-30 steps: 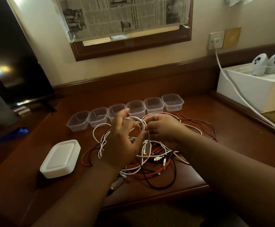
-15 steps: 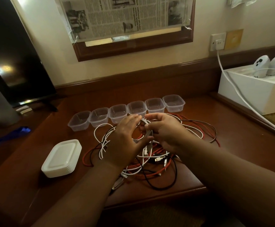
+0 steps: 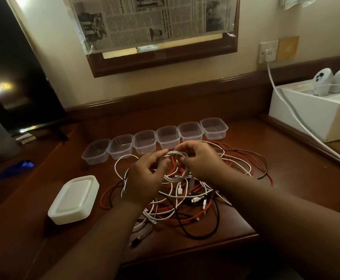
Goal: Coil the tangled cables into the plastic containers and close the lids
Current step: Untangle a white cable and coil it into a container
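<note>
Above the tangled cables (image 3: 187, 199), both hands — left hand (image 3: 144, 178), right hand (image 3: 202, 160) — pinch a white coil (image 3: 176, 154) with curled fingers.

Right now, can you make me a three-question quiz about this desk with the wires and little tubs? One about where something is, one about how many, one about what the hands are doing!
1. Where is the stack of lids?
A. left of the cable pile
B. inside a tub
C. on the white box

2. How many clear tubs stand in the row?
A. four
B. six
C. eight

3. What are the hands doing?
A. resting flat
B. closing a lid
C. holding a white cable coil

Answers: 1 A, the lids sit on the desk left of the cable pile. 2 B, six tubs, all open. 3 C, the left hand and right hand both pinch the white cable coil.
</note>
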Tool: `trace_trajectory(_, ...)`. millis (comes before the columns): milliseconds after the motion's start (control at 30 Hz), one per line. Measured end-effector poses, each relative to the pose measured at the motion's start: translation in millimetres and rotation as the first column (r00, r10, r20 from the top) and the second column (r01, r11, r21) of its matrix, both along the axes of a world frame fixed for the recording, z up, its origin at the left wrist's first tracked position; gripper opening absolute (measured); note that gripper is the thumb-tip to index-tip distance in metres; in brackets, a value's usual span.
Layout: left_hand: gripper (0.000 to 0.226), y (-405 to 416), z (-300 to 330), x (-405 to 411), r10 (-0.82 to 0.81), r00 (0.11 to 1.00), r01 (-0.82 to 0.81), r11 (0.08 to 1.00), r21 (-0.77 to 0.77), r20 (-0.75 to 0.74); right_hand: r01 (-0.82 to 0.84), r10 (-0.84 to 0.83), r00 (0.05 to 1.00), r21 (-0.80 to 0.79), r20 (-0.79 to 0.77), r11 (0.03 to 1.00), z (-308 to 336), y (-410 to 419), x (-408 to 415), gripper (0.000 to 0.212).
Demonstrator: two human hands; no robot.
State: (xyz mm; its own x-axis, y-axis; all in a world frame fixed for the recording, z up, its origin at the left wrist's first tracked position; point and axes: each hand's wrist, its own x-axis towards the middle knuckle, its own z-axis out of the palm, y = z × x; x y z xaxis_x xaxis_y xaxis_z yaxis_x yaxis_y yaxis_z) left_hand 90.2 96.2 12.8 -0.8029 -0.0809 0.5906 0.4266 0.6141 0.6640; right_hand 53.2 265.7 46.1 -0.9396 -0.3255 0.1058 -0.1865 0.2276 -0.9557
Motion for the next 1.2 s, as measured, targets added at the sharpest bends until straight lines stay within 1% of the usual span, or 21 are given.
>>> trace_trajectory(33, 0.021, -2, -1, -2, 0.005, 0.999, -0.009, 0.995, 0.096, 0.037, 0.009, -0.008, 1.000, -0.016, 0.008, 1.000, -1, -1, -3, 0.027)
trace_trajectory(67, 0.018, -2, -1, -4, 0.000, 0.997, -0.013, 0.984, 0.180, 0.073, 0.020, -0.018, 0.999, -0.056, 0.039, 0.998, -2, -2, -6, 0.028)
trace_trajectory(133, 0.020, -1, -5, -12, 0.002, 0.992, -0.041, 0.952, 0.304, 0.128, 0.053, -0.023, 0.988, -0.188, 0.154, 0.981, -4, -6, -14, 0.030)
trace_trajectory(167, 0.019, 0, -7, -16, -0.002, 0.986, -0.060, 0.926, 0.373, 0.164, 0.074, -0.018, 0.977, -0.256, 0.213, 0.964, -5, -8, -19, 0.030)
trace_trajectory(233, 0.016, 3, -13, -27, -0.039, 0.969, -0.098, 0.845, 0.526, 0.243, 0.117, -0.007, 0.955, -0.355, 0.297, 0.928, -9, -13, -29, 0.030)
trace_trajectory(300, 0.014, 5, -17, -39, -0.065, 0.956, -0.132, 0.776, 0.617, 0.286, 0.140, 0.004, 0.939, -0.392, 0.343, 0.909, -15, -17, -41, 0.030)
trace_trajectory(333, 0.013, 4, -19, -46, -0.063, 0.951, -0.149, 0.764, 0.628, 0.303, 0.142, 0.013, 0.932, -0.397, 0.363, 0.907, -18, -19, -48, 0.030)
trace_trajectory(400, 0.012, -2, -23, -59, -0.046, 0.940, -0.182, 0.768, 0.614, 0.337, 0.123, 0.038, 0.917, -0.373, 0.396, 0.920, -24, -23, -64, 0.032)
trace_trajectory(467, 0.013, -13, -26, -73, -0.040, 0.930, -0.183, 0.811, 0.555, 0.366, 0.063, 0.052, 0.919, -0.276, 0.391, 0.959, -28, -28, -81, 0.034)
trace_trajectory(567, 0.017, -30, -25, -95, -0.057, 0.916, -0.131, 0.893, 0.430, 0.398, -0.004, 0.022, 0.956, -0.061, 0.294, 0.998, -30, -38, -109, 0.034)
trace_trajectory(667, 0.018, -47, -17, -123, -0.034, 0.916, -0.126, 0.922, 0.366, 0.400, -0.049, 0.030, 0.983, 0.101, 0.180, 0.994, -28, -53, -138, 0.033)
trace_trajectory(767, 0.018, -73, -15, -157, 0.045, 0.931, -0.147, 0.954, 0.260, 0.362, -0.062, 0.049, 0.997, 0.213, 0.062, 0.975, -25, -69, -170, 0.030)
trace_trajectory(800, 0.019, -82, -16, -170, 0.069, 0.936, -0.161, 0.956, 0.245, 0.345, -0.049, 0.044, 0.999, 0.232, 0.025, 0.971, -25, -74, -180, 0.031)
trace_trajectory(833, 0.020, -91, -16, -181, 0.089, 0.937, -0.187, 0.945, 0.269, 0.338, -0.035, 0.037, 0.999, 0.244, -0.003, 0.969, -25, -79, -190, 0.032)
trace_trajectory(900, 0.017, -106, -17, -204, 0.139, 0.924, -0.271, 0.895, 0.354, 0.356, -0.014, 0.022, 0.999, 0.248, -0.026, 0.969, -25, -87, -205, 0.034)
trace_trajectory(933, 0.014, -114, -18, -215, 0.179, 0.912, -0.321, 0.872, 0.369, 0.369, -0.008, 0.017, 0.999, 0.261, -0.033, 0.965, -27, -90, -211, 0.035)
trace_trajectory(1033, 0.010, -137, -24, -241, 0.296, 0.865, -0.437, 0.843, 0.315, 0.406, -0.003, 0.047, 0.993, 0.382, -0.105, 0.924, -36, -94, -222, 0.036)
trace_trajectory(1100, 0.012, -149, -28, -255, 0.352, 0.836, -0.479, 0.843, 0.246, 0.421, -0.021, 0.089, 0.987, 0.434, -0.137, 0.901, -43, -95, -222, 0.029)
trace_trajectory(1200, 0.012, -158, -33, -271, 0.391, 0.806, -0.507, 0.843, 0.177, 0.446, -0.031, 0.116, 0.981, 0.462, -0.158, 0.886, -53, -92, -215, 0.013)
